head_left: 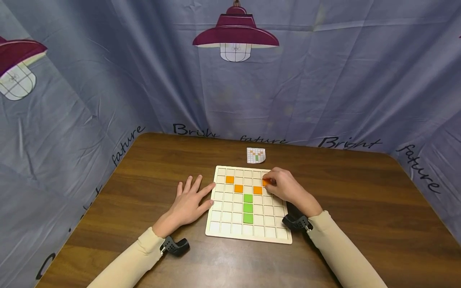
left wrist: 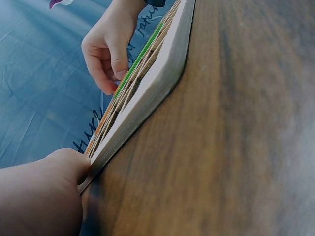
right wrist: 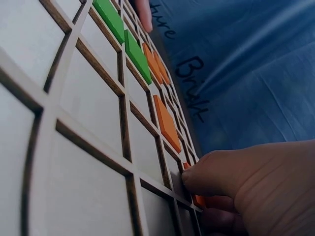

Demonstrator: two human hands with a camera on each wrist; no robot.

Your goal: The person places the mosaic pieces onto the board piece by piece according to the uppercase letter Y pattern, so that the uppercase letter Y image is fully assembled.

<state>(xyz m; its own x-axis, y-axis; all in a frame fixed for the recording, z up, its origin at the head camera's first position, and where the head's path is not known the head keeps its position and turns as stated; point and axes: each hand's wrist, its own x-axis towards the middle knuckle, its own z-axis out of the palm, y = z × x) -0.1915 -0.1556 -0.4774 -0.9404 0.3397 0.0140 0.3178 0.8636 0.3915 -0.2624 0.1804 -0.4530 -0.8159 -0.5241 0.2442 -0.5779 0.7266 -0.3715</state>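
A square, cream-coloured grid board point(head_left: 226, 228) lies on the table. Three green tiles point(head_left: 248, 208) form a column in its middle, and orange tiles point(head_left: 229, 180) sit in cells above them, branching to both sides. At the upper right of the grid, my right hand point(head_left: 284, 187) pinches an orange tile point(right wrist: 199, 201) between thumb and fingers; the fingers partly cover it. My left hand point(head_left: 189, 203) rests on the table with fingers spread, index finger and thumb touching the board's left edge.
Just behind the board lies a small paper card point(head_left: 256, 155) printed with a similar coloured grid pattern. The brown wooden table point(head_left: 363, 208) extends to both sides. A blue-grey curtain point(head_left: 295, 88) with lamps and lettering hangs around its back and sides.
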